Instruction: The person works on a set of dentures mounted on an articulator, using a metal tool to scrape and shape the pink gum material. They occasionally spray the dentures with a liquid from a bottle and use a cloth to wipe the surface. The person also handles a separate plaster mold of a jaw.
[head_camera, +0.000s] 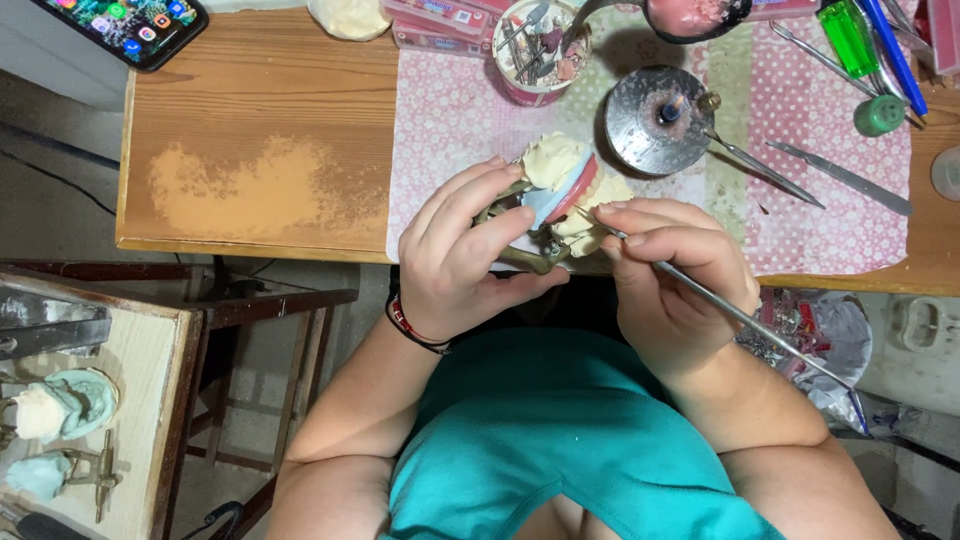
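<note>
Wooden table (260, 120), dental cast (565, 190) between left-hand fingers (470, 215), metal tool (720, 305) touching

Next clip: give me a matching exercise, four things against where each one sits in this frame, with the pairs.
Things:
1. cream plaster dental cast on a metal hinged frame
2. thin metal hand instrument
3. black smartphone with a lit screen
4. round metal burner with a small flame

Places:
A. top left corner of the wooden table
B. on the pink dotted cloth, behind the hands
C. in the left hand
D. in the right hand, tip at the cast

Pairs: 1-C, 2-D, 3-A, 4-B
</note>
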